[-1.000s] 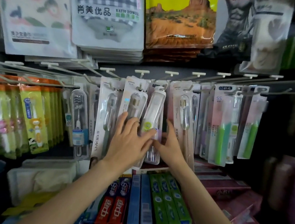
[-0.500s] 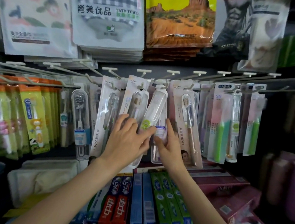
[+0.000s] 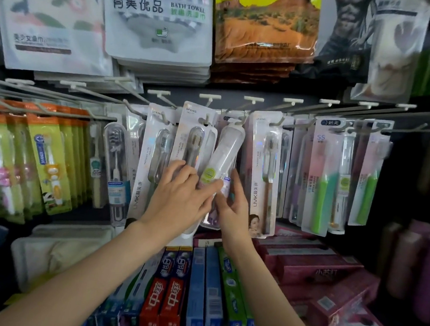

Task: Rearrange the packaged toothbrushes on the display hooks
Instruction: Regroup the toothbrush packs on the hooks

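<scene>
- The left hand (image 3: 180, 201) lay with its fingers nearly straight and close together, spread flat across the lower part of a clear plastic tube-shaped toothbrush case with a round lime-green sticker (image 3: 224, 158); it pressed on the case rather than curling round it.
- That clear case hung tilted, its top at a white wire display hook (image 3: 240, 121) and its lower end swung toward the left, behind the left hand.
- The right hand (image 3: 233, 205) reached up just beside the left, thumb raised along the right edge of the case and the other fingers tucked behind a small clear blister pack with a purple label (image 3: 226, 189), so it held that pack between thumb and fingers.
- The fingertips of the two hands almost met over the green sticker.
- To the left of the case hung a white card pack marked SPRING with a brown-bristled toothbrush (image 3: 192, 138), partly under the left fingers, and farther left a taller white LMK card pack (image 3: 150, 157).
- To the right hung a pale pink LMK card pack with a brown-handled toothbrush (image 3: 262, 171), apart from the right hand.
- Farther right hung pink-and-white packs holding green-handled toothbrushes (image 3: 321, 181).
- At the far left hung yellow-green children's toothbrush packs with orange tops (image 3: 47, 154).
- Below the hands stood upright red, blue and green toothpaste boxes (image 3: 198, 290).
- Above the hooks hung flat bagged bath towels (image 3: 158, 19).
</scene>
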